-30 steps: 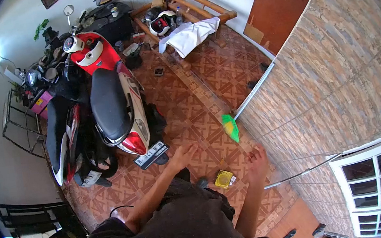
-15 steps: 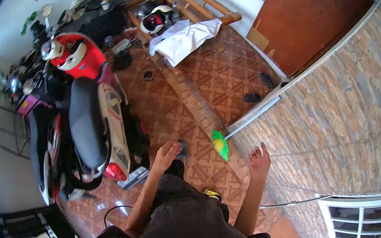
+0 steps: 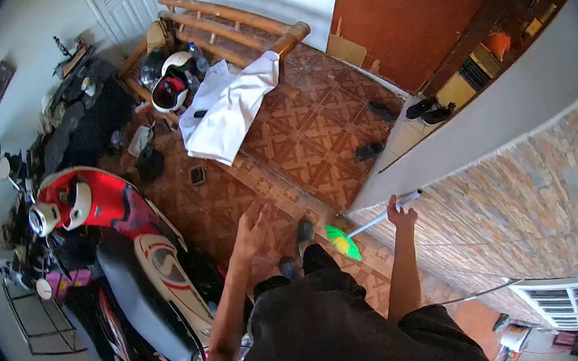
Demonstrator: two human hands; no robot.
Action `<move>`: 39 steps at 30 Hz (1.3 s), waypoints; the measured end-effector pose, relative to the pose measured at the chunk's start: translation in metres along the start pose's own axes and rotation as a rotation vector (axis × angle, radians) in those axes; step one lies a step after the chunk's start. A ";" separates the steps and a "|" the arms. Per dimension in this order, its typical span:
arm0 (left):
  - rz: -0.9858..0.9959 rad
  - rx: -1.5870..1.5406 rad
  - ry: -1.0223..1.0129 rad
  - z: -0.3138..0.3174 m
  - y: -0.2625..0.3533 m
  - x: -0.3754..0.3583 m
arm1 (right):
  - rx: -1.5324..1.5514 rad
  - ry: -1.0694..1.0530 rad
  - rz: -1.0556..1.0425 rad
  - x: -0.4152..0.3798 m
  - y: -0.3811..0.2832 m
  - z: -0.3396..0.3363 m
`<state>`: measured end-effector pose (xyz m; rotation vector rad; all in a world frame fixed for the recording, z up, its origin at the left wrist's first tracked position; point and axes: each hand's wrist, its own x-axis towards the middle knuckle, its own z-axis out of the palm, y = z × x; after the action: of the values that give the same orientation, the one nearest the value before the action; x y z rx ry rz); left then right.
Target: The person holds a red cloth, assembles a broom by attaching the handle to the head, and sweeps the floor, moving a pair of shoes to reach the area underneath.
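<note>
My left hand (image 3: pixel 252 234) is held out over the tiled floor, fingers apart, with nothing in it. On the right, my right hand (image 3: pixel 401 216) is raised beside the white pole of a broom (image 3: pixel 343 243). The pole passes behind or under its fingers, and whether they touch it I cannot tell. The broom's green and yellow head rests on the floor below, between my two hands. The pole leans toward the stone-patterned wall (image 3: pixel 508 204).
Two motorbikes (image 3: pixel 137 293) stand at the left. Ahead, a bamboo bench (image 3: pixel 233 18) bears a white cloth (image 3: pixel 223 116) and a helmet (image 3: pixel 170 90). A raised floor edge runs past the wall corner. Dark footwear (image 3: pixel 370 150) lies near the brown door (image 3: pixel 407 22).
The view has shifted forward, bringing the bench and doorway nearer. My left hand has opened out. My right hand is now beside the broom pole, and one foot shows further forward.
</note>
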<state>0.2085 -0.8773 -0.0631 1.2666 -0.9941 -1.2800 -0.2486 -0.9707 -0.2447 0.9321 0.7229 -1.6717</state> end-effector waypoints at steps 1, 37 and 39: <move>-0.002 -0.009 -0.032 -0.002 -0.003 0.018 | -0.018 0.018 -0.034 0.004 0.001 -0.003; 0.015 0.222 -0.275 0.153 0.038 0.844 | -0.458 -0.451 0.320 0.110 0.331 0.653; 0.030 0.087 -0.184 0.159 0.082 0.875 | -0.543 -0.472 0.275 0.119 0.346 0.696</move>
<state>0.1382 -1.7677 -0.0842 1.2102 -1.2064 -1.3603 -0.0929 -1.6995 0.0065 0.2243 0.6390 -1.2819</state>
